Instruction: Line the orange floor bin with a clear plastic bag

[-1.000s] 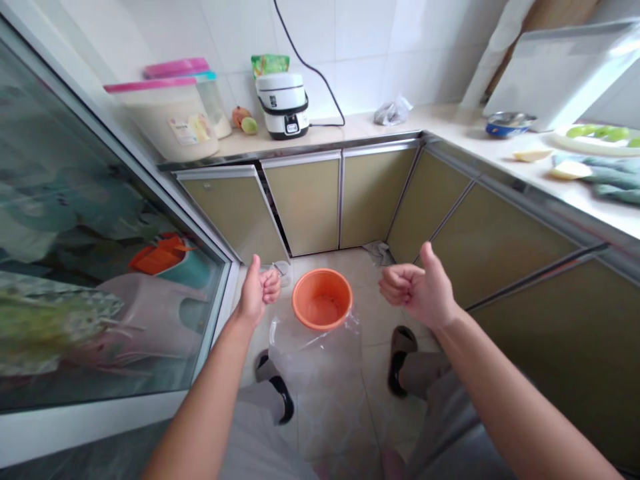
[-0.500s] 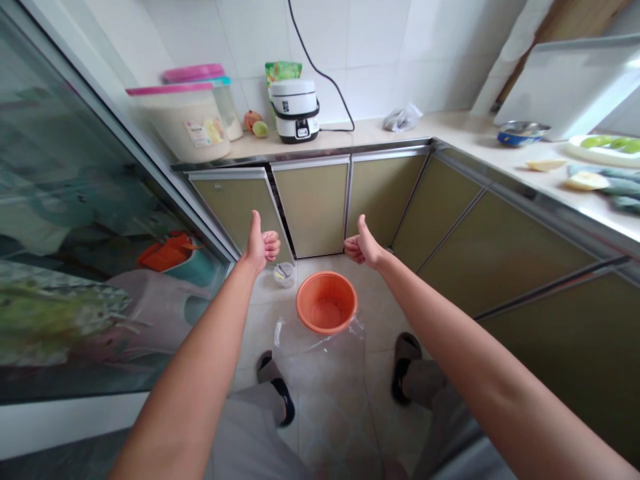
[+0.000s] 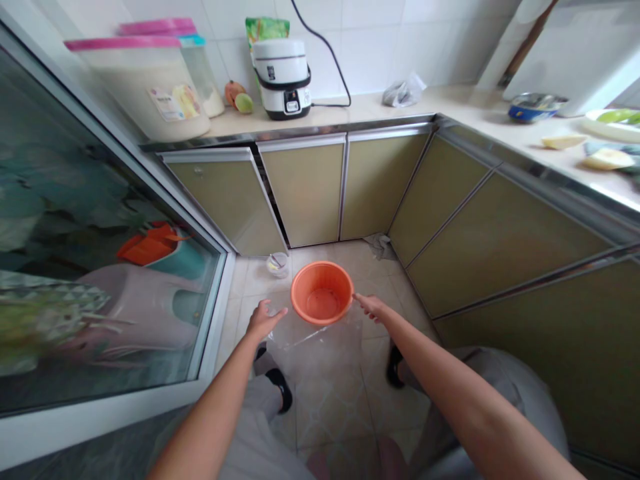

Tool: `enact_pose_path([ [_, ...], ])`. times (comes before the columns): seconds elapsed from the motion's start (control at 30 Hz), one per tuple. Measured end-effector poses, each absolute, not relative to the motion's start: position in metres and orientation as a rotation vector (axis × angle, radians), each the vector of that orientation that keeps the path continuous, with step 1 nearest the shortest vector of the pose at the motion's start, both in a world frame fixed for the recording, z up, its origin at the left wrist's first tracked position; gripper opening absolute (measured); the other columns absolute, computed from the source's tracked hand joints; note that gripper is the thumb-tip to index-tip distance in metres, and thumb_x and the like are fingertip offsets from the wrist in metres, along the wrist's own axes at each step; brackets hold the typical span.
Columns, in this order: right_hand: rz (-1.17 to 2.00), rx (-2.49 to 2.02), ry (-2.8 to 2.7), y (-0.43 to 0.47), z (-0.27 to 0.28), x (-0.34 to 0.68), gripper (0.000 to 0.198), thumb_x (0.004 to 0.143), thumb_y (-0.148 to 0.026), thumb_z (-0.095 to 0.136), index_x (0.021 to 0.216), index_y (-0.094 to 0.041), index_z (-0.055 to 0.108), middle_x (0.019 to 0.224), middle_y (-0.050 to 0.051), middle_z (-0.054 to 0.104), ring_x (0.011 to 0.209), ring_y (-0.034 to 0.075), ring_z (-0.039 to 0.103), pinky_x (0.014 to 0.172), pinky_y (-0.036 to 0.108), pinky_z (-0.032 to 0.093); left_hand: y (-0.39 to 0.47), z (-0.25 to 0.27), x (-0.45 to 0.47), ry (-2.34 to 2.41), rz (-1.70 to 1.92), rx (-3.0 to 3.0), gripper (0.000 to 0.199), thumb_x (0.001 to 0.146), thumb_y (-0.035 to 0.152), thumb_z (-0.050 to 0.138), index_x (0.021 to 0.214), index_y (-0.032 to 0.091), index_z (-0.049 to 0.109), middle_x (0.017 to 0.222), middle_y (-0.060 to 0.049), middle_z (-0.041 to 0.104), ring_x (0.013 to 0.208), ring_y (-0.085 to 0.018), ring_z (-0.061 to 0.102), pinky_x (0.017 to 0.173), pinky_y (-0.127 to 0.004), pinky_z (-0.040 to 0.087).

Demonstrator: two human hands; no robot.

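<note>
An orange plastic basin (image 3: 323, 292) stands on the tiled floor between my feet. A clear plastic sheet or bag (image 3: 315, 340) lies flat under and in front of it. My left hand (image 3: 265, 320) is held to the left of the basin, fingers spread, with a gap to the rim. On the other side my right hand (image 3: 369, 307) reaches to the right rim, fingers stretched out; whether it touches I cannot tell. Neither hand holds anything. Behind the basin on the left sits a small clear tub (image 3: 278, 265) with something inside and a thin stick or handle.
Low cabinets (image 3: 303, 193) run along the back and right. On the counter are a rice cooker (image 3: 283, 80), a pink-lidded container (image 3: 145, 87), a metal bowl (image 3: 537, 107) and cut fruit or vegetable pieces (image 3: 607, 160). A glass door (image 3: 100, 267) borders the left.
Both hands have lowered from thumbs-up fists in front of the cabinets to either side of the basin, and their fingers have opened. The view has tilted downward.
</note>
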State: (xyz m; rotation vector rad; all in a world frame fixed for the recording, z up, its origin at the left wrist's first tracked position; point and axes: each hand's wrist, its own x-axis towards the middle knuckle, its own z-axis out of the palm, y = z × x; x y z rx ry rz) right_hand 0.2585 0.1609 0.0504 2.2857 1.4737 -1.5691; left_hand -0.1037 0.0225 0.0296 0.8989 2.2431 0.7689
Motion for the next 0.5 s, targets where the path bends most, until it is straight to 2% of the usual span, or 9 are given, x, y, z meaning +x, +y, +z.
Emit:
enact_pose_path([
  [0.07,-1.631,2.338,1.35,0.153,0.024,0.256,0.057,0.086,-0.071,0.068,0.086,-0.015,0.068,0.073,0.005,0.063,0.068,0.019,0.059,0.063,0.03,0.045,0.017,0.018,-0.109,2.259,0.674,0.898,0.066,0.06,0.049,0.093,0.113,0.026,0.06,0.1,-0.006,0.073,0.092,-0.026,0.071,0.079,-0.03,0.047],
  [0.13,-1.722,2.426,1.287,0.147,0.004,0.251,0.055,0.086,-0.07,0.069,0.088,-0.014,0.07,0.075,0.005,0.063,0.067,0.017,0.055,0.06,0.029,0.044,0.018,0.014,-0.11,2.276,0.621,0.889,0.057,0.062,0.044,0.092,0.108,0.027,0.062,0.092,-0.003,0.073,0.09,-0.026,0.072,0.078,-0.029,0.047],
  [0.3,-2.14,2.505,1.1,0.132,-0.02,0.247,0.026,0.094,-0.04,0.071,0.086,-0.015,0.067,0.077,0.002,0.063,0.061,0.011,0.045,0.057,0.024,0.037,0.022,0.009,-0.101,2.213,0.653,0.813,0.033,0.069,0.028,0.085,0.093,0.024,0.062,0.077,-0.001,0.07,0.08,-0.022,0.07,0.071,-0.026,0.046],
  [0.4,-2.268,2.428,1.056,0.116,-0.025,0.256,0.018,0.093,-0.033,0.07,0.086,-0.017,0.065,0.083,0.001,0.065,0.062,0.009,0.047,0.057,0.022,0.039,0.018,0.007,-0.092,2.063,0.617,0.719,0.021,0.076,0.028,0.078,0.084,0.022,0.059,0.069,-0.001,0.067,0.067,-0.019,0.067,0.065,-0.026,0.045],
  [0.5,-2.478,2.259,0.939,0.095,-0.027,0.272,0.012,0.09,-0.027,0.065,0.084,-0.017,0.063,0.081,0.0,0.065,0.059,0.009,0.047,0.053,0.021,0.036,0.01,0.01,-0.086,1.998,0.537,0.692,0.02,0.08,0.032,0.073,0.079,0.022,0.057,0.062,-0.001,0.064,0.054,-0.017,0.062,0.056,-0.026,0.041],
])
